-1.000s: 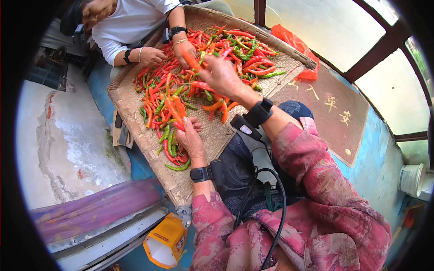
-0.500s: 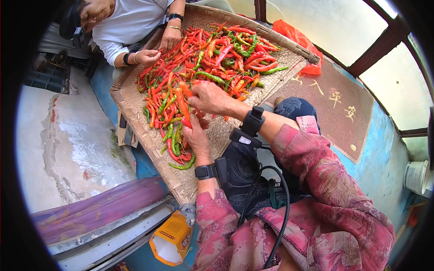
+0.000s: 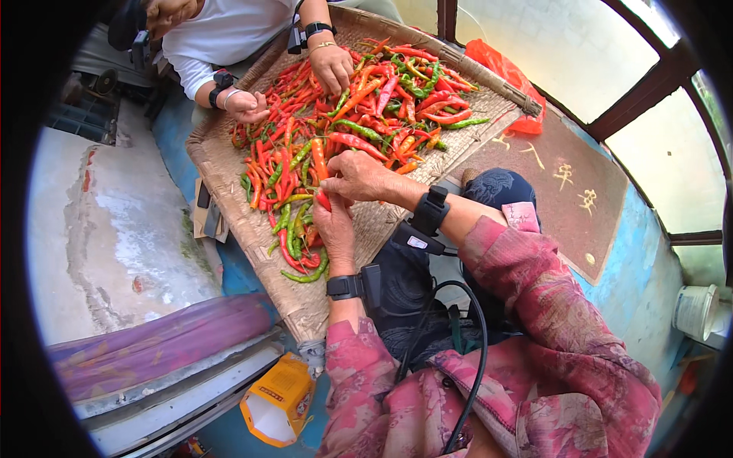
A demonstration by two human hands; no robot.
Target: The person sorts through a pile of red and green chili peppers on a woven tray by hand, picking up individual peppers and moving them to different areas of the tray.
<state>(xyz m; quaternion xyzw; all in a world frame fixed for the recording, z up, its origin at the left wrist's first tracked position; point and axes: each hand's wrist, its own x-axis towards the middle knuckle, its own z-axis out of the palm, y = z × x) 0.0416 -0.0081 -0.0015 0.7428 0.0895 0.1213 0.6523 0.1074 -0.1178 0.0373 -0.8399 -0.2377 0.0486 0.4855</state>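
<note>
My left hand (image 3: 336, 235) is closed around a red chili pepper (image 3: 323, 201), which pokes out by the thumb. Just above it, my right hand (image 3: 360, 177) pinches at the lower end of an orange-red chili pepper (image 3: 318, 159). The fingertips of both hands meet, and what lies between them is partly hidden. Beneath and beyond spreads a heap of red, orange and green chili peppers (image 3: 382, 99) on a woven tray (image 3: 366, 233). Several green and red ones (image 3: 294, 237) lie close to my left hand.
Across the tray, another person's hand (image 3: 331, 67) reaches into the heap; their other hand (image 3: 246, 105) is over the rim. A red plastic bag (image 3: 504, 72) lies beyond the tray's right edge. Below its near corner sits a yellow box (image 3: 286, 393). A black cable (image 3: 482, 328) crosses my lap.
My right hand has come down toward my left, and their fingertips now meet. The other person's farther hand has moved right into the heap, while their nearer hand has opened.
</note>
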